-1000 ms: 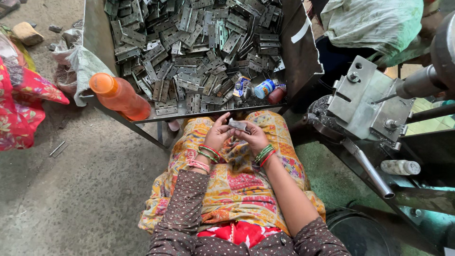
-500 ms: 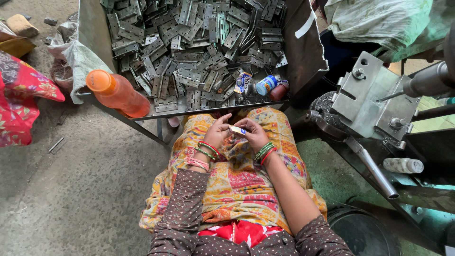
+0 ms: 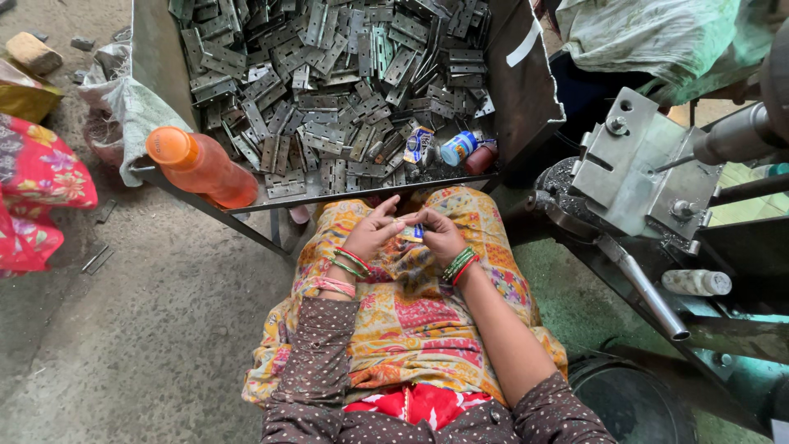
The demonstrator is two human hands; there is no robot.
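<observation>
far left, 9 o'clock: red floral cloth on the concrete floor. orange bottle lies tilted on the front left corner of the metal tray, at 10 o'clock from the hands. tray is heaped with flat grey metal plates, punched with holes, piled loose in all directions. at tray's front edge, 12 to 1 o'clock from the hands: small printed packet, blue-capped small container, reddish small container, all sitting among the plates. left hand and right hand meet over the lap, fingertips pressed together, pinching a small blue-and-white item between them; kind too small to tell. bangles on both wrists. right side, 2 to 3 o'clock: steel press machine with lever bar, white small bottle on its frame. dark bucket at 5 o'clock, contents not visible.
</observation>
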